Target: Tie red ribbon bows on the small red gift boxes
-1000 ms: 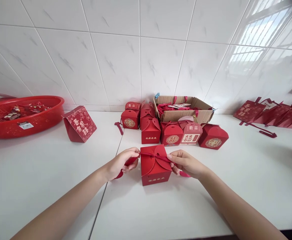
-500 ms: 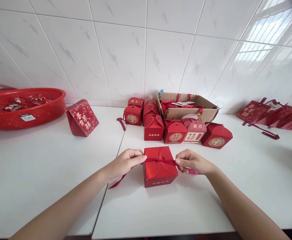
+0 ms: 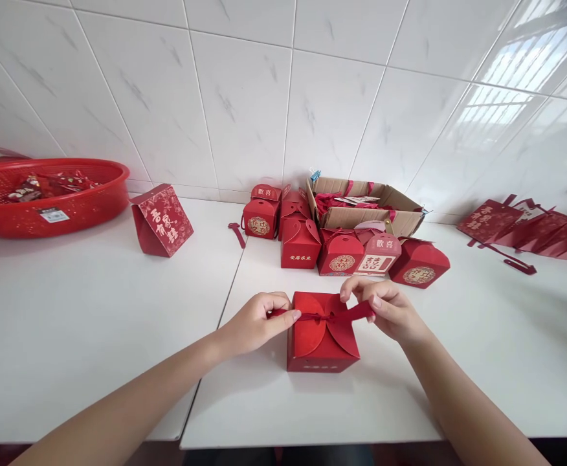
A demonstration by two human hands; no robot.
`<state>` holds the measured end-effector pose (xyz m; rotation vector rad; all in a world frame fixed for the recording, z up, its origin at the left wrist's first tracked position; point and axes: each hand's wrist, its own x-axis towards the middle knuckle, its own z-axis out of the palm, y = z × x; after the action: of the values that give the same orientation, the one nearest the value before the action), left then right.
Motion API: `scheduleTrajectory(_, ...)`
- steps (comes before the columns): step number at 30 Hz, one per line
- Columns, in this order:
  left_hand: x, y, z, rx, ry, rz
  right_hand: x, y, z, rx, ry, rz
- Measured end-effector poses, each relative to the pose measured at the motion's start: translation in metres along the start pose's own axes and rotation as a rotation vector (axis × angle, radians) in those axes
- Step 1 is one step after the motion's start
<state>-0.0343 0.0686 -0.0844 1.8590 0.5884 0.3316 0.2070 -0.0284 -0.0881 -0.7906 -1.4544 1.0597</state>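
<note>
"So, what are you holding?"

"A ribbon, on both sides. My left hand is curled, its thumb pressing one tail against the fingers at the left edge of the box. My right hand is looser: thumb and a finger seem to pinch the other tail, while the forefinger sits half bent over the far right corner of the lid."

"And where's the box?"

"Upright on the white table, between my hands, just right of the seam and nearer me than the row of boxes."

"What might spoil it?"

"Uneven pull, I'd say. Only the ribbon is in my grip, so a harder tug on one side could swing or drag the box. If the right pinch is as light as it looks, that tail could slip out and the knot go slack. The left stretch is narrower, perhaps bunched; a twist there could let the knot sit crooked. Too much strain might crease the flaps it crosses."

"Which way does it all point?"

"The box's lettered front faces me, a touch askew, too blurred to read. Its lid looks about square, so I can't pick a long axis there. The ribbon's length runs left to right across the lid, with the right tail climbing slightly toward my thumb."
</note>
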Motion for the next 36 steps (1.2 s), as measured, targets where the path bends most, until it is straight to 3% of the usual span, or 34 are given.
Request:
scheduleTrajectory(6, 0.000, 0.002, 0.001, -0.005, 0.032, 0.008, -0.001, 0.003, 0.014, -0.026, 0.075, 0.128)
scheduleTrajectory(12, -0.001, 0.006, 0.004, -0.061, 0.026, -0.024, 0.002, 0.005, 0.035, -0.177, 0.244, 0.150)
scheduleTrajectory(18, -0.002, 0.008, 0.005, -0.084, 0.053, -0.042, 0.002, -0.004, 0.043, -0.224, 0.256, 0.114)
scheduleTrajectory(26, -0.002, 0.011, 0.001, -0.017, 0.104, -0.036, 0.004, -0.007, 0.049, 0.002, 0.418, 0.234)
scheduleTrajectory(30, -0.002, 0.028, -0.013, 0.018, 0.131, -0.020, 0.007, -0.014, 0.047, -0.004, 0.329, 0.296)
scheduleTrajectory(33, 0.000, 0.050, -0.027, 0.092, 0.068, 0.026, 0.015, -0.026, 0.044, -0.046, 0.214, 0.348)
scheduleTrajectory(36, 0.005, 0.076, -0.038, 0.264, 0.016, 0.081, 0.028, -0.038, 0.044, -0.253, 0.174, 0.397)
